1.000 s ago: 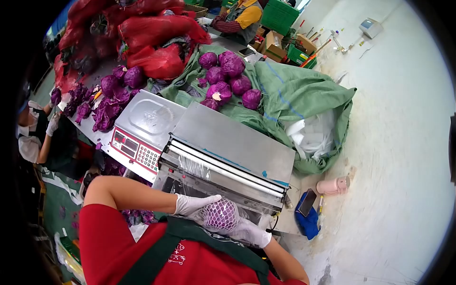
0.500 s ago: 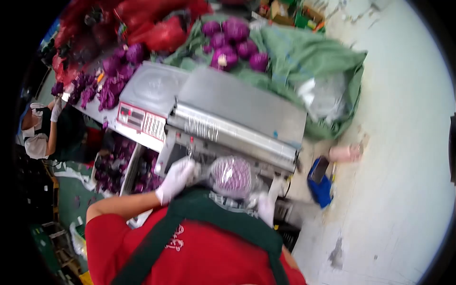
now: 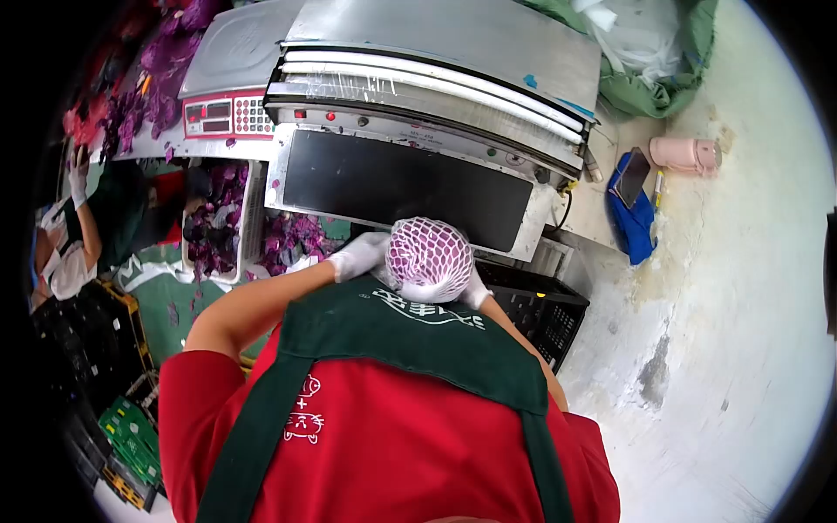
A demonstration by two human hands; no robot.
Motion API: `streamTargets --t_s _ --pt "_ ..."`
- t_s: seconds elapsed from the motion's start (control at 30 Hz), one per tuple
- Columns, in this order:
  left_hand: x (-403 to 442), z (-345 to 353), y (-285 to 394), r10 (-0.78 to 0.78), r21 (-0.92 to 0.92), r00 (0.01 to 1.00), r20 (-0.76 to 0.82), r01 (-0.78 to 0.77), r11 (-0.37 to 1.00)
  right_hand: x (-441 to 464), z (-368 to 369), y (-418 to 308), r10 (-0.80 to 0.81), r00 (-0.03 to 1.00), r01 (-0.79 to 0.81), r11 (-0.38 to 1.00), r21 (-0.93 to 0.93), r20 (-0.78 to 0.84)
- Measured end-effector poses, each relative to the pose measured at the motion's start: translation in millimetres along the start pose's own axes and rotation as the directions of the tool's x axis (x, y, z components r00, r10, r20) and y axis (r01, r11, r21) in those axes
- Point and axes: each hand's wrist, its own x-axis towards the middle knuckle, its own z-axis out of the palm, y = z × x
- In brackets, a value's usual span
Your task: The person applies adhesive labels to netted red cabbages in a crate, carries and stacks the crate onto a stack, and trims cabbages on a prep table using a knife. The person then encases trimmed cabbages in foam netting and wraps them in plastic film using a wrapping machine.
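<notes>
A red cabbage (image 3: pixel 429 260) in a white foam net is held close in front of my apron, at the near edge of the wrapping machine. My left hand (image 3: pixel 362 255), in a white glove, closes against the cabbage's left side, its fingertips partly hidden. On the right side, my right hand (image 3: pixel 476 290) is mostly covered by the cabbage, with only a gloved part showing. A shiny clear edge, like plastic film, shows around the net. Just beyond lies the machine's black flat plate (image 3: pixel 401 187).
Film rollers (image 3: pixel 427 83) span the wrapping machine. A weighing scale (image 3: pixel 228 116) stands left, above a crate (image 3: pixel 250 222) of cabbage leaves. At right are a pink bottle (image 3: pixel 686 156), a phone on blue cloth (image 3: pixel 641 227) and a black crate (image 3: pixel 536 305). A co-worker (image 3: pixel 70 253) is at far left.
My hands, spread apart at the clear film before, have come in against the sides of the cabbage. The view has tilted downward, and the co-worker's gloved hand is now raised with fingers spread.
</notes>
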Motion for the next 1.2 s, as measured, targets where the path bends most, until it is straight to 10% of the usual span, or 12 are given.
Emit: streamTargets --t_s 0.03,0.2,0.3,0.37,0.43,0.5,0.57,0.6,0.67,0.83,0.9,1.2 --pt "9.6 6.8 0.2 0.078 -0.013 0.995 0.069 -0.077 0.997 1.7 5.5 7.5 0.048 0.999 -0.05 0.938 0.343 0.015" --pt "-1.2 15.6 8.6 0.298 -0.254 0.952 0.068 -0.272 0.928 -21.8 19.5 6.1 -0.416 0.897 0.366 0.889 0.275 0.152" --pt "-53.9 7.9 145.8 0.159 0.623 0.987 -0.003 -0.123 0.773 -55.2 52.6 -22.0 -0.498 0.829 0.512 0.859 0.013 0.253" --pt "-51.2 -21.2 150.8 0.822 0.496 0.53 0.207 -0.781 0.379 -66.7 81.3 -29.6 -0.655 0.667 0.717 0.693 -0.069 0.354" --pt "-64.2 -14.8 186.0 0.864 0.335 0.444 0.238 -0.872 0.357 -100.3 104.5 -35.8 -0.711 0.553 0.702 0.679 0.218 0.435" --pt "-68.0 -17.9 205.7 0.719 0.055 0.507 0.475 -0.833 0.551 -98.3 110.7 -31.3 -0.722 0.361 0.787 0.575 0.223 0.59" --pt "-89.0 -4.6 207.2 0.348 -0.274 0.726 0.594 -0.225 0.935 -84.4 114.5 2.1 -0.835 0.276 0.901 0.397 0.175 0.476" --pt "-89.5 -6.1 206.7 0.194 -0.248 0.692 0.695 -0.022 0.968 -97.4 117.7 -1.4 -0.747 0.541 0.767 0.627 0.14 0.386" --pt "-86.3 -2.9 202.2 0.152 -0.217 0.679 0.718 0.01 0.976 -99.3 106.8 9.6 -0.811 0.507 0.86 0.454 -0.234 0.291" --pt "-65.6 36.2 206.9 0.018 -0.342 0.803 0.596 0.233 0.91 -149.6 63.7 35.1 -0.597 0.785 0.524 0.782 0.339 0.164" --pt "-38.9 69.8 189.9 -0.146 -0.062 0.946 0.291 0.171 0.983 -144.2 52.0 51.1 -0.858 0.512 0.762 0.432 0.482 -0.039" --pt "6.3 172.5 134.7 -0.055 0.207 0.942 0.331 -0.016 0.978 -75.6 -190.9 181.9 -0.626 0.702 0.33 -0.138 0.934 -0.34"
